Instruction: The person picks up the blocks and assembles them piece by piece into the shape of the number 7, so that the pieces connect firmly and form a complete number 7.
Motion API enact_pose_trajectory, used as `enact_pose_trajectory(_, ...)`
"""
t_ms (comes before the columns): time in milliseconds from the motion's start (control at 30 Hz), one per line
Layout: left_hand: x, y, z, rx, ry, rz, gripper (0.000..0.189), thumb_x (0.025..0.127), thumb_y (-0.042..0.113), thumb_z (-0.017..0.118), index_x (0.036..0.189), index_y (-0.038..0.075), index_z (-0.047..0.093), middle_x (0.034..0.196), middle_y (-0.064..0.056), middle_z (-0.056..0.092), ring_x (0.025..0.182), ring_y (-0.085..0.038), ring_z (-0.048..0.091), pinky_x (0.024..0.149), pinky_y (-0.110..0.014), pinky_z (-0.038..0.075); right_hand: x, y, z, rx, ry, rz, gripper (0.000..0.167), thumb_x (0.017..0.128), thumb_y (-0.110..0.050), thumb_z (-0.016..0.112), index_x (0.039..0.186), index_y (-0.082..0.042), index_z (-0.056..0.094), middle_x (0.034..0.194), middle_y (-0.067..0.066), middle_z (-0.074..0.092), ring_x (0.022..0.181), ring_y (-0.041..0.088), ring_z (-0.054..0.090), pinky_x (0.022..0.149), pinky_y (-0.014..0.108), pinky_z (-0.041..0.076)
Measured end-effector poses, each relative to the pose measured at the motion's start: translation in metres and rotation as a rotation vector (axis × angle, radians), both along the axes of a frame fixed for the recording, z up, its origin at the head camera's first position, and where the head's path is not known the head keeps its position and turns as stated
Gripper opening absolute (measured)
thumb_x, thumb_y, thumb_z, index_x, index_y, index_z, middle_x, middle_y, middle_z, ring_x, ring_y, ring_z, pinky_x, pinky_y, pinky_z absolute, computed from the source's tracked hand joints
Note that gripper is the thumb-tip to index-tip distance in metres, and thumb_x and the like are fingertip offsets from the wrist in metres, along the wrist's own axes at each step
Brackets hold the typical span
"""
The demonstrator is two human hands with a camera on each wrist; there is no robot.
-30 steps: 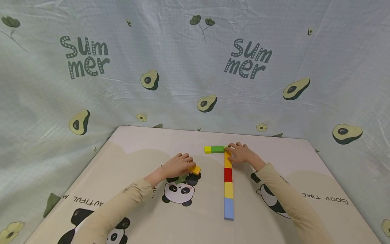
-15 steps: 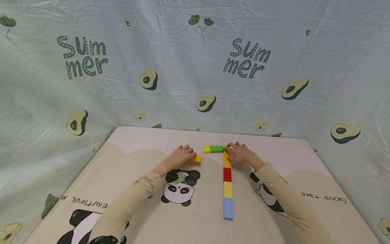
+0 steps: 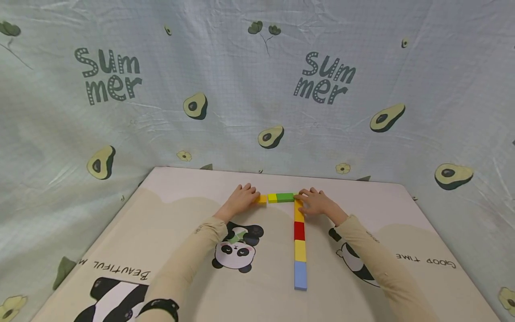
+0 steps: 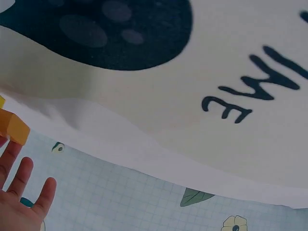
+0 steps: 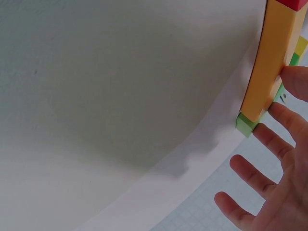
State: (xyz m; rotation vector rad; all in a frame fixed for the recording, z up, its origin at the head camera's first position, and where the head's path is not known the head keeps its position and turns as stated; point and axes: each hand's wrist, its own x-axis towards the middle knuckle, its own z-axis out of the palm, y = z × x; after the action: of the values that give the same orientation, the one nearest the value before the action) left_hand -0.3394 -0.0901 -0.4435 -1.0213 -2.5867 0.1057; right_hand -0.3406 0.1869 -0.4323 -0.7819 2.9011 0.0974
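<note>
My left hand (image 3: 240,198) pinches an orange block (image 3: 262,200) close to the table, just left of a small yellow block (image 3: 272,198). A narrow gap separates the two. In the left wrist view, the held block (image 4: 15,127) is cut off by the frame edge. Beside the yellow block lies a long green block (image 3: 285,197), forming a short row. My right hand (image 3: 318,203) rests its fingertips on the corner where this row meets a long orange block (image 3: 299,216). The right wrist view shows the thumb (image 5: 296,81) touching that orange block and a fingertip at the light green end (image 5: 246,124).
From the corner, a straight column runs nearer: a red block (image 3: 299,231), a yellow block (image 3: 300,250) and a blue block (image 3: 300,275). The table cover (image 3: 257,299) has printed pandas and lettering. An avocado-patterned curtain (image 3: 225,67) hangs behind the table's far edge.
My left hand has carried its orange block away from me, from above the panda print up level with the yellow and green row. The right hand stays on the corner.
</note>
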Motion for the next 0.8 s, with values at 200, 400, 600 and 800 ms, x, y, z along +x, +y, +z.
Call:
enact_pose_trajectory(200, -0.006, 0.004, 0.000, 0.027, -0.010, 0.044, 0.022, 0.083, 0.026, 0.062, 0.097, 0.009, 0.061, 0.088, -0.008, 0.059, 0.085, -0.024, 0.048, 0.072, -0.038, 0.041, -0.001, -0.001, -0.001, -0.004, 0.001, -0.001, 0.048, 0.088, -0.034, 0.049, 0.131, -0.016, 0.043, 0.133, 0.010, 0.040, 0.110, 0.031, 0.039, 0.091, 0.053, 0.034)
enact_pose_trajectory(400, -0.010, 0.008, -0.001, -0.006, -0.056, 0.085, 0.024, 0.083, 0.026, 0.061, 0.100, 0.009, 0.061, 0.092, -0.009, 0.060, 0.089, -0.024, 0.049, 0.077, -0.040, 0.042, -0.004, -0.001, -0.005, -0.003, 0.008, -0.002, 0.047, 0.088, -0.035, 0.049, 0.131, -0.017, 0.043, 0.133, 0.009, 0.041, 0.108, 0.031, 0.040, 0.090, 0.053, 0.035)
enact_pose_trajectory(600, -0.013, 0.013, -0.003, -0.043, -0.076, 0.111, 0.026, 0.083, 0.030, 0.061, 0.100, 0.010, 0.061, 0.093, -0.007, 0.060, 0.092, -0.023, 0.049, 0.081, -0.040, 0.042, -0.005, 0.001, -0.004, -0.003, -0.003, -0.007, 0.048, 0.087, -0.035, 0.049, 0.131, -0.017, 0.043, 0.133, 0.009, 0.040, 0.109, 0.031, 0.040, 0.090, 0.053, 0.034)
enact_pose_trajectory(800, -0.014, 0.014, -0.005, -0.059, -0.114, 0.144, 0.028, 0.085, 0.031, 0.059, 0.104, 0.010, 0.061, 0.098, -0.008, 0.060, 0.096, -0.023, 0.049, 0.085, -0.042, 0.042, -0.008, 0.002, -0.008, 0.004, -0.004, -0.020, 0.049, 0.088, -0.037, 0.048, 0.132, -0.018, 0.042, 0.134, 0.007, 0.040, 0.109, 0.030, 0.039, 0.091, 0.053, 0.034)
